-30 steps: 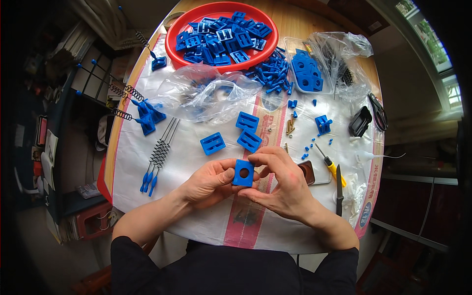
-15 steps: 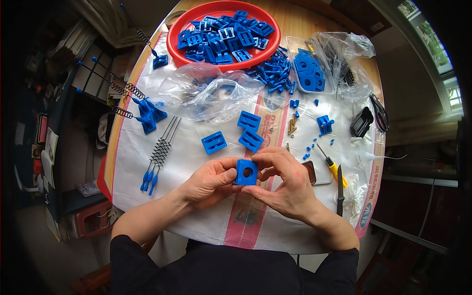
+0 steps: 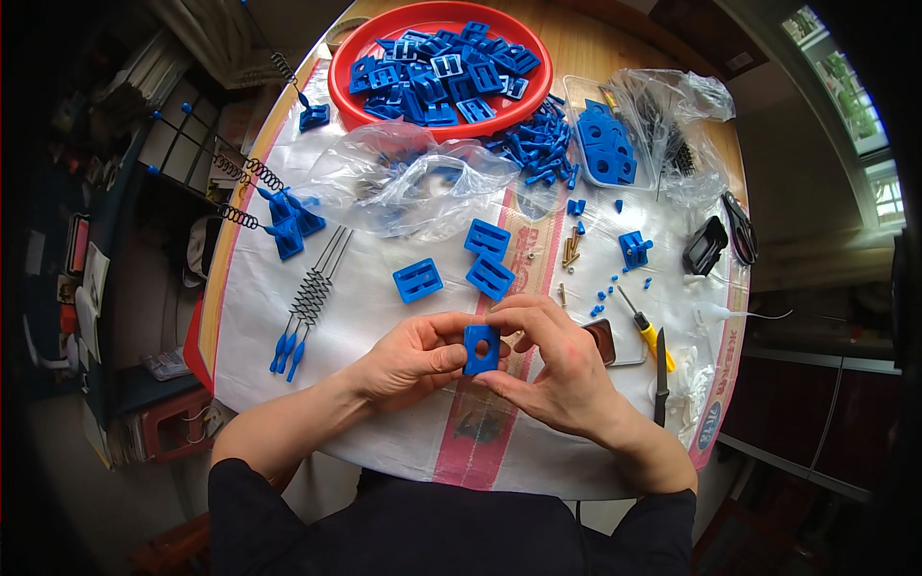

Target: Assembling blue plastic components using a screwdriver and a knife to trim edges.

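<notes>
Between my hands, just above the middle of the table, is a square blue plastic plate (image 3: pixel 474 366) with a round hole. My left hand (image 3: pixel 408 359) pinches its left edge between thumb and fingers. The fingers of my right hand (image 3: pixel 567 370) curl around its right side, with the fingertips by the top corner and the thumb by the lower edge. Part of the piece's back is hidden by my fingers. Just beyond my hands lie three blue slotted plates: one slotted plate (image 3: pixel 417 280) to the left and a pair, the nearer one (image 3: pixel 490 277) touching the other.
A red basin (image 3: pixel 343 101) heaped with blue parts stands at the back, crumpled clear bags (image 3: pixel 413 187) before it. Spring-stemmed pieces (image 3: pixel 309 298) lie left. On the right are brass screws (image 3: pixel 571 248), a yellow-handled screwdriver (image 3: pixel 649 336), a knife (image 3: pixel 662 379) and scissors (image 3: pixel 740 230).
The blue plate has turned between my fingers and now shows a narrower face. Both hands stay in nearly the same place, still around it.
</notes>
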A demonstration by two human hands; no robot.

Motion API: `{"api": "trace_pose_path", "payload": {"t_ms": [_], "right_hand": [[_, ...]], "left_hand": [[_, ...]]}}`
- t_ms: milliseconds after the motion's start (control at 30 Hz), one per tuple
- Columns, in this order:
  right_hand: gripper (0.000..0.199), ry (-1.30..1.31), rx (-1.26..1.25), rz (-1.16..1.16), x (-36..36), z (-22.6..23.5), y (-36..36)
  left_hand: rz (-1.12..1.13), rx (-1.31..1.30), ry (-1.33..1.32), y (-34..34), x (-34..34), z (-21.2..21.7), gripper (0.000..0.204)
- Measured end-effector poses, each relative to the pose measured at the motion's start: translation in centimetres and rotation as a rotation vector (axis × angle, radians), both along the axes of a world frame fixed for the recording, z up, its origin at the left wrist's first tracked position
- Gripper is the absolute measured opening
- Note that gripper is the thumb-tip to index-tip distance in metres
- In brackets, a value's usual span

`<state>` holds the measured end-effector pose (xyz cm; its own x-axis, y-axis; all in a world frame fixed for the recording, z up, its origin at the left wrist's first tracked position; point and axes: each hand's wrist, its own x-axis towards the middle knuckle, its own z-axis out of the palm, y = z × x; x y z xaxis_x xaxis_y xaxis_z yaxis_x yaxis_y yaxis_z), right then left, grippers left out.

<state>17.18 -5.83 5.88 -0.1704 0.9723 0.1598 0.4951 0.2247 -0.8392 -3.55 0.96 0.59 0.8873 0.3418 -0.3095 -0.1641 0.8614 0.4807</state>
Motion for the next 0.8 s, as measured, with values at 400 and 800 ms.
{"api": "trace_pose_path", "payload": {"t_ms": [400,800], "right_hand": [[0.057,-0.155,0.253,0.113,-0.3,1.1,-0.5],[0.055,-0.481,0.3,0.016,3.4,4.7,-0.6]], "left_hand": [[-0.049,0.047,-0.041,-0.4,-0.6,-0.6,0.059],[-0.235,0.089,-0.137,-0.3,0.0,0.2,0.083]]}}
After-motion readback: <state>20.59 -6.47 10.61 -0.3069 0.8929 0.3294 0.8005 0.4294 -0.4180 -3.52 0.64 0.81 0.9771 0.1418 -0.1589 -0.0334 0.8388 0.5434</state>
